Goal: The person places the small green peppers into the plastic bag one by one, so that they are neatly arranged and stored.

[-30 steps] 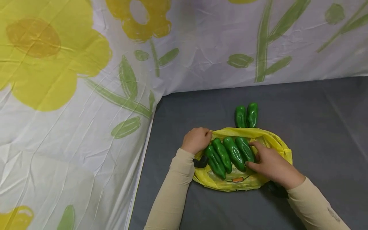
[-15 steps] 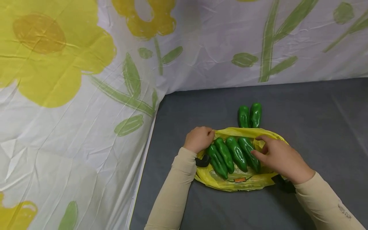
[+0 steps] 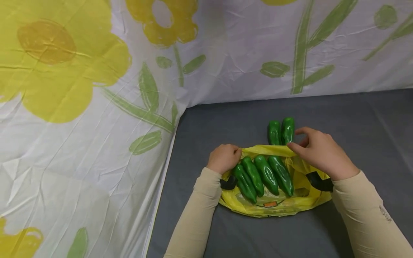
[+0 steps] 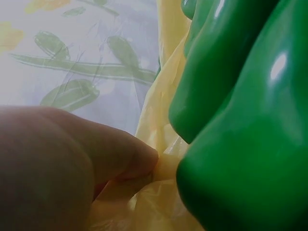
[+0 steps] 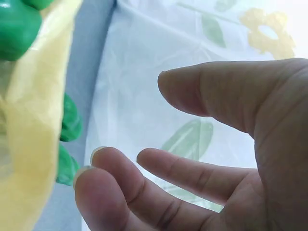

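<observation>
A yellow plastic bag (image 3: 248,212) lies with its mouth spread wide, and several glossy green peppers (image 3: 266,175) rest side by side in it. My left hand (image 3: 223,158) pinches the bag's rim at the far left; in the left wrist view its fingertip presses on the yellow plastic (image 4: 161,166) beside the peppers (image 4: 250,163). Over the bag's far right rim hovers my right hand (image 3: 325,152), fingers spread and holding nothing. Its fingertips are close to the right one of two more peppers (image 3: 288,129) just behind the bag, whose near ends the rim hides.
Dark grey cloth (image 3: 371,136) covers the table. A white flowered sheet (image 3: 238,71) hangs along the back and the left side. Black camera mounts sit at the left wrist (image 3: 228,183) and the right wrist (image 3: 319,182), both overlapping the bag in the head view.
My right hand has left the rightmost pepper in the bag and moved up and right towards the two peppers behind. My left hand keeps its hold on the rim.
</observation>
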The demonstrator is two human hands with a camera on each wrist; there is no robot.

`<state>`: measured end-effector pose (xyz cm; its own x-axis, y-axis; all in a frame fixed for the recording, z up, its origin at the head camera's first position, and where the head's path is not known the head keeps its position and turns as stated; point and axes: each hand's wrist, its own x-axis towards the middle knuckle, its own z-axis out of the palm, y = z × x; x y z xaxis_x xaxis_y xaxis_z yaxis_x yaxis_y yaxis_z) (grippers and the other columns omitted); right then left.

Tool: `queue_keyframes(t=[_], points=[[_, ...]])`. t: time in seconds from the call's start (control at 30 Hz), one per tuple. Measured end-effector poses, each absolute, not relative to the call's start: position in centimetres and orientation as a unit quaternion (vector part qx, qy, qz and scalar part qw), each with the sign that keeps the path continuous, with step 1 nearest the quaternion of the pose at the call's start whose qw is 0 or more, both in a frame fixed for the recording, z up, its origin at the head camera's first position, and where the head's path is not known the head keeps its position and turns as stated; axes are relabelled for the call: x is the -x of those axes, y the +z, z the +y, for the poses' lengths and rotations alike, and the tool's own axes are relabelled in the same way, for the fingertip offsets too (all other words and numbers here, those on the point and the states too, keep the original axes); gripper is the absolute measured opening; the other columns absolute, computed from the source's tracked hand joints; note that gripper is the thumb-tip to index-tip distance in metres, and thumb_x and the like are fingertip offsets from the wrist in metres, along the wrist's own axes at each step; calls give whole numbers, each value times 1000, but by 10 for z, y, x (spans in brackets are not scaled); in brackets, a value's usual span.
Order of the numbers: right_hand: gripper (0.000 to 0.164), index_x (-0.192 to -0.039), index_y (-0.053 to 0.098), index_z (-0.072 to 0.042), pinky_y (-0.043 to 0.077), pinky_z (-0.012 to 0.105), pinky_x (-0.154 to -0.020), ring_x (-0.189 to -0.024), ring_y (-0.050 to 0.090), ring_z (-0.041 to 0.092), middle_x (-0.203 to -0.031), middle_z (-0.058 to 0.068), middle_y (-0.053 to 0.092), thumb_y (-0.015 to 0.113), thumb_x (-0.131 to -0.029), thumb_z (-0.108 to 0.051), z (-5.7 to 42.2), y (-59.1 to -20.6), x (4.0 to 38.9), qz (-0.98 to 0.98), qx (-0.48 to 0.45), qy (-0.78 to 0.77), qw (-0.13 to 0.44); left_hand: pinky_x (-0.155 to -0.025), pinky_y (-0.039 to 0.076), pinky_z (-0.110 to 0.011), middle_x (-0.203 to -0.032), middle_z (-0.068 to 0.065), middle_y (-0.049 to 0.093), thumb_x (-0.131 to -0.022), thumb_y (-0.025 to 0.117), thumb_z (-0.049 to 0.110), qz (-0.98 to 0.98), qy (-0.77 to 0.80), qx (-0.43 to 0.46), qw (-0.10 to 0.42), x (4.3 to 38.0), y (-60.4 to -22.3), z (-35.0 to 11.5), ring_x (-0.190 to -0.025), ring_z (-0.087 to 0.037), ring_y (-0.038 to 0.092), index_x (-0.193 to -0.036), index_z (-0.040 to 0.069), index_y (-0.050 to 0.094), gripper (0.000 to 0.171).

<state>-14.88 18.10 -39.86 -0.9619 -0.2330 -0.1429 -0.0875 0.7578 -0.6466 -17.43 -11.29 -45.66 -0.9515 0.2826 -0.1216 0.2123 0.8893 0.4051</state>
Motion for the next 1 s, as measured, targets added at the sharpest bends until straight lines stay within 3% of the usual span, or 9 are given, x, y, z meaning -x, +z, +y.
queue_keyframes(t=[0.23, 0.47, 0.73, 1.0], points=[[71, -150, 46, 9, 56, 47, -67, -81, 70, 27, -114, 28, 72, 62, -106, -45, 188, -405, 160, 929, 67, -350, 100, -50, 40, -27, -62, 4, 54, -113, 49, 31, 966, 201, -137, 88, 173, -458, -108, -53, -13, 49, -72, 21, 67, 45], [61, -149, 47, 9, 56, 58, -79, -100, 67, 43, -123, 34, 63, 64, -105, -29, 183, -426, 174, 928, 58, -363, 64, -48, 37, -26, -59, 3, 46, -112, 49, 28, 967, 197, -138, 78, 174, -458, -111, -51, -13, 46, -65, 21, 58, 49], [71, -156, 36, 11, 52, 63, -82, -111, 60, 51, -132, 39, 55, 66, -104, -28, 178, -442, 185, 923, 32, -381, 37, -47, 36, -27, -57, 4, 46, -112, 50, 28, 968, 198, -137, 76, 174, -459, -114, -49, -13, 46, -64, 21, 57, 50], [78, -159, 28, 10, 52, 64, -86, -114, 59, 54, -134, 41, 53, 62, -106, -37, 186, -459, 193, 916, 17, -394, 78, -49, 37, -26, -57, 4, 46, -112, 50, 27, 968, 197, -137, 77, 174, -457, -113, -50, -13, 46, -63, 21, 57, 50]])
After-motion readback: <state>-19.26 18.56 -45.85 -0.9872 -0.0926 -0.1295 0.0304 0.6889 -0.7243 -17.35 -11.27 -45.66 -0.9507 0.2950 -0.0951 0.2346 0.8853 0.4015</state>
